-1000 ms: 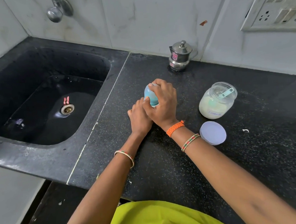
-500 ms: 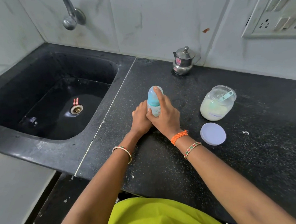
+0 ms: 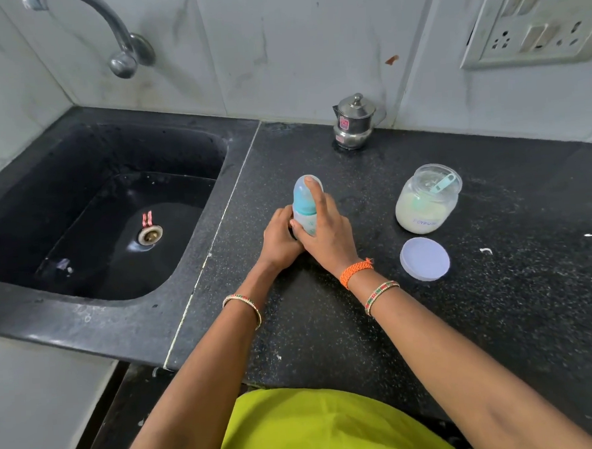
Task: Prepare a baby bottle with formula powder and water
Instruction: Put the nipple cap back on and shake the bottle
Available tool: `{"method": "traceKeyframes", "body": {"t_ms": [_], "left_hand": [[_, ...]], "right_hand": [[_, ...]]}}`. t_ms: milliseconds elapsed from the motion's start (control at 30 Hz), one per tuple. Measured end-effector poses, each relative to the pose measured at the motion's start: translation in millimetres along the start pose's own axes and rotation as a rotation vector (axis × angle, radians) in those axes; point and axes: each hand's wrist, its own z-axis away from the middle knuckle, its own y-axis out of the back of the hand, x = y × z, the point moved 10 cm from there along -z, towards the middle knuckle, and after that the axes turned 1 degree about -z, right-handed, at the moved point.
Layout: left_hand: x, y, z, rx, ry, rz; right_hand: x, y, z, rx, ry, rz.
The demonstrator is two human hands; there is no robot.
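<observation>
Baby bottle (image 3: 304, 210) stands capped on the counter (image 3: 327, 325), left hand (image 3: 280, 239) gripping its base, right hand (image 3: 326, 233) wrapped around its body. Twisting hard could tip it.

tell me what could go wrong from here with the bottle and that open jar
1. The baby bottle stands upright on the counter, gripped low by both hands; a hard twist might tip it.
2. The powder jar is open, its lid lying apart beside the right hand, with the scoop inside; a stray elbow could spill powder.
3. The sink edge is close to the left hand.
</observation>
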Motion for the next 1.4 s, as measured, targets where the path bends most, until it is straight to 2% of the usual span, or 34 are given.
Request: {"method": "traceKeyframes", "body": {"t_ms": [133, 200, 267, 300, 333, 367, 400, 433, 467, 500, 533, 600, 633, 667, 733, 767, 867, 900, 967, 1000, 1033, 1100, 1133, 1200, 1267, 1333, 1400], "left_hand": [[0, -2, -2, -0.099, 0.015, 0.026], [0, -2, -3, -0.232, 0.078, 0.19], [-1, 9, -7, -0.295, 0.156, 0.414], [-4, 19, -12, -0.273, 0.185, 0.498], [-9, 30, -16, -0.222, 0.21, 0.555], [-13, 41, -22, -0.15, 0.223, 0.589], [-15, 51, -28, -0.077, 0.223, 0.616], [-15, 59, -31, -0.022, 0.216, 0.646], [-11, 64, -35, 0.014, 0.205, 0.687], [-5, 64, -40, 0.031, 0.197, 0.732], [1, 63, -47, 0.039, 0.187, 0.764], [22, 60, -59, 0.034, 0.162, 0.787], [32, 58, -66, 0.026, 0.15, 0.792], [41, 57, -71, 0.025, 0.138, 0.808], [55, 53, -78, 0.018, 0.113, 0.844], [60, 50, -79, 0.0, 0.107, 0.852], [67, 38, -79, -0.094, 0.094, 0.813], [67, 37, -80, -0.096, 0.094, 0.807], [66, 43, -79, -0.061, 0.11, 0.866], [66, 45, -78, -0.048, 0.116, 0.906], [65, 46, -75, -0.049, 0.124, 0.924], [66, 44, -70, -0.109, 0.151, 0.901], [67, 40, -66, -0.178, 0.172, 0.879], [72, 26, -54, -0.396, 0.228, 0.877], [82, 11, -38, -0.623, 0.265, 0.963], [92, 9, -30, -0.675, 0.286, 1.062], [99, 14, -35, -0.608, 0.256, 1.169]], "right_hand": [[0, 1, -3, 0.013, -0.016, -0.031], [10, 1, -9, 0.001, -0.101, -0.136], [44, 1, -18, -0.027, -0.373, -0.527], [64, -4, -19, -0.04, -0.552, -0.796], [79, -1, -18, 0.014, -0.69, -1.009], [91, 14, -20, 0.15, -0.762, -1.154], [99, 35, -23, 0.358, -0.786, -1.241], [103, 58, -23, 0.586, -0.746, -1.302], [100, 82, -27, 0.756, -0.633, -1.321], [90, 100, -33, 0.825, -0.51, -1.327], [74, 109, -43, 0.766, -0.418, -1.3], [35, 111, -67, 0.453, -0.293, -1.165], [23, 113, -75, 0.37, -0.245, -1.122], [18, 120, -79, 0.403, -0.232, -1.14], [19, 135, -81, 0.582, -0.241, -1.295], [14, 138, -84, 0.586, -0.215, -1.305], [-19, 131, -96, 0.27, -0.046, -0.978], [-23, 134, -96, 0.282, -0.018, -0.959], [-9, 147, -92, 0.505, -0.055, -1.091], [-2, 150, -91, 0.559, -0.05, -1.087], [-9, 147, -94, 0.496, -0.025, -1.025], [-27, 123, -99, 0.187, 0.066, -0.803], [-24, 115, -98, 0.126, 0.068, -0.785], [-15, 115, -96, 0.146, 0.04, -0.878], [-15, 109, -97, 0.075, 0.046, -0.882], [-21, 99, -95, -0.06, 0.06, -0.837], [-19, 92, -95, -0.096, 0.029, -0.808]]}}
